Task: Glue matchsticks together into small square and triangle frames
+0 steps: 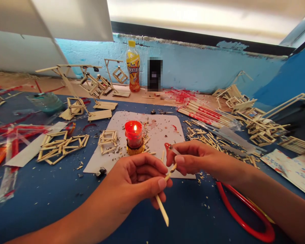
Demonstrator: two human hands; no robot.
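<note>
The wooden stick (163,210) is showing pale and smooth, its lower end cut to a slant, its upper part bearing a dark mark. It is slanting in front of the white sheet (167,130), nearer the viewer than the lit red candle (133,134). The left hand (142,178) is closing thumb and fingers around it. The right hand (193,156) is pinching a small red-and-clear piece (167,147) beside the stick's upper end; whether it is also gripping the stick, I cannot tell.
</note>
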